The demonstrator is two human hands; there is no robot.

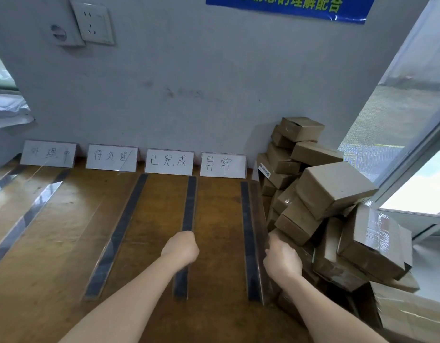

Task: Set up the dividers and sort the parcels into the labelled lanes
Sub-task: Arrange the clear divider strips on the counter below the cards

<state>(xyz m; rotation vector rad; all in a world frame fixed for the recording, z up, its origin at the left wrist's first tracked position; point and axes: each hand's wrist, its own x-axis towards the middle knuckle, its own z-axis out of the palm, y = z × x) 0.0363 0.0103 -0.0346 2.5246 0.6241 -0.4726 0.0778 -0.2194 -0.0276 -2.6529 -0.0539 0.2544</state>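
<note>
My left hand (181, 247) is clenched round the top edge of the third divider (190, 201), low in the middle of the frame. My right hand (283, 261) has its fingers (273, 241) curled over the clear upright side of the rightmost divider (246, 219), as far as I can tell, close against the heap beside it. Both strips run lengthwise away from me, up the frame toward the label cards (169, 161) propped at the wall (189, 95), and lie roughly parallel on the worktop (219, 219). The lane between them ends at the 异常 card (223, 165). The parcels (335, 186) are piled loosely at the right of the frame, just beyond that last divider and crowding against it. So they lie rightward of my fingers, and the right hand is much the nearer. I judge it should do the picking once the dividers sit straight.
</note>
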